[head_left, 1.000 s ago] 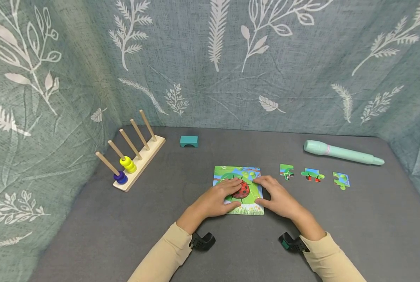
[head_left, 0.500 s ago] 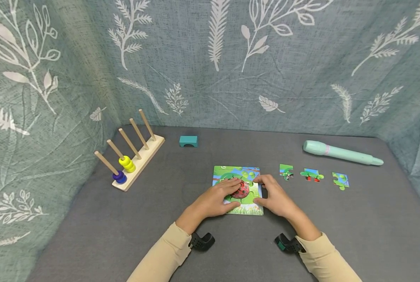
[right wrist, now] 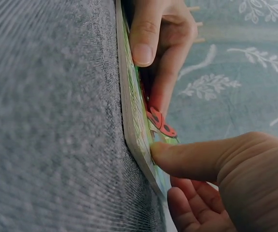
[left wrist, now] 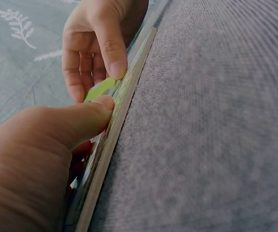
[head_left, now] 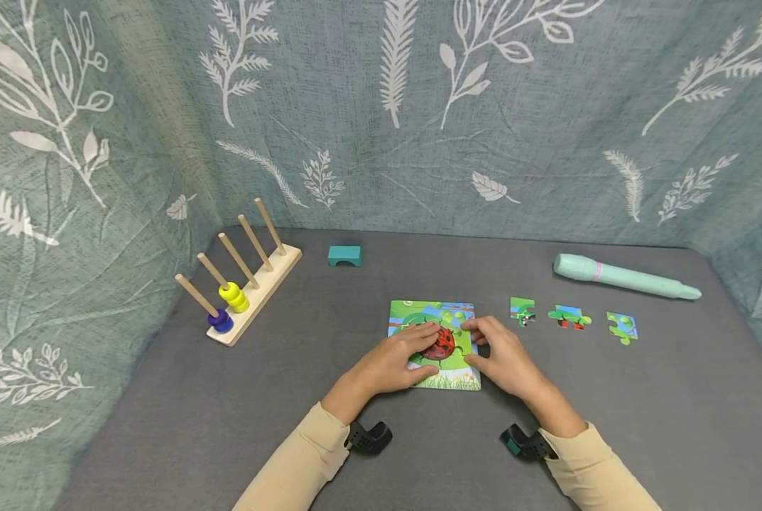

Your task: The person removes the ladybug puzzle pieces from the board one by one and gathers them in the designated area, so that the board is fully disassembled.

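Observation:
In the head view, a ladybug jigsaw puzzle [head_left: 444, 381] lies flat on its board on the grey cloth. My left hand [head_left: 390, 363] rests on its left part, thumb near the front edge and fingers over the ladybug. At the right edge, my right hand [head_left: 505, 360] pinches a puzzle piece between thumb and fingers. The left wrist view shows the green side of that puzzle piece [left wrist: 99, 90], tilted up from the board. Its red, black-spotted end [right wrist: 162, 124] appears in the right wrist view, close to the left fingers. The fingers hide part of the picture.
Three loose puzzle pieces, green [head_left: 523, 311], red-and-blue [head_left: 569, 316] and blue-green [head_left: 622, 326], lie to the right. Behind them is a mint pen-shaped object [head_left: 626, 277]. A teal arch block [head_left: 344, 256] and a wooden peg stacker [head_left: 262, 289] with rings stand left.
My right hand shifts only slightly at the puzzle's right edge. A bright glare on the ladybug half a second ago is gone. My left hand stays in place.

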### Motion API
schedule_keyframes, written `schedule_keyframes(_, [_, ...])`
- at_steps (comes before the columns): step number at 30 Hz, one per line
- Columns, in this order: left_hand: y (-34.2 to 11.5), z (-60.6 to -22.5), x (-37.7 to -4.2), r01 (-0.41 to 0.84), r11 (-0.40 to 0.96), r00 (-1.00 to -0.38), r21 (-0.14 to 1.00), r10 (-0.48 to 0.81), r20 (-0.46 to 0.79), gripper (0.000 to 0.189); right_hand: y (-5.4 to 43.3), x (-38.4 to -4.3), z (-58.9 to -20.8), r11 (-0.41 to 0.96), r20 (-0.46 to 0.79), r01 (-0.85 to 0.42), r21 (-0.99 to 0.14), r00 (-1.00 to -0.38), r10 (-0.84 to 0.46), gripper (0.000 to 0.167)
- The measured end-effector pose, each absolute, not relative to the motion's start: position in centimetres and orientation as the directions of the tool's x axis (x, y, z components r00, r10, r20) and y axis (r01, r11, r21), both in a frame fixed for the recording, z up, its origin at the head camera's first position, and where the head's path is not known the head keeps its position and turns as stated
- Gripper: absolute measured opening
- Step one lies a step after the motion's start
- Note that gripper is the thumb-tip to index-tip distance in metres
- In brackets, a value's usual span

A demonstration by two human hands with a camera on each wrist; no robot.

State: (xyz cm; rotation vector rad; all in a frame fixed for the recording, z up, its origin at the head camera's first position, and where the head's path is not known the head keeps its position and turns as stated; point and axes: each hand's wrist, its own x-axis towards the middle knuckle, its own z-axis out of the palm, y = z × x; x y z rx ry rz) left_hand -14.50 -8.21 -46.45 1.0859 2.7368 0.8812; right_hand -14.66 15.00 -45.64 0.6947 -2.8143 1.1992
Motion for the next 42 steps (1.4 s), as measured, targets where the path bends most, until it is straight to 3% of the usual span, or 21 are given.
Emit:
schedule_keyframes(19, [-8.6, -46.6, -14.2, 0.604, 0.593, -0.75, 0.532, 0.65, 0.127, 0.061, 17.7, -15.1, -44.6, 0.635, 0.14, -0.39, -0.666, -0.902, -0.407, 0.042])
schedule_keyframes(34, [-8.3, -46.4, -14.4, 0.618, 0.587, -0.749, 0.524, 0.641, 0.165, 0.062, 28.7, -13.4, -42.8, 0.715, 0.136, -0.304, -0.63, -0.949, -0.283, 0.044])
schedule_keyframes(42, [-8.1, -46.5, -14.4, 0.62, 0.58, -0.747, 0.529, 0.643, 0.171, 0.061, 35.0, -12.0, -43.3, 0.752, 0.057, -0.191, -0.631, -0.978, -0.201, 0.046])
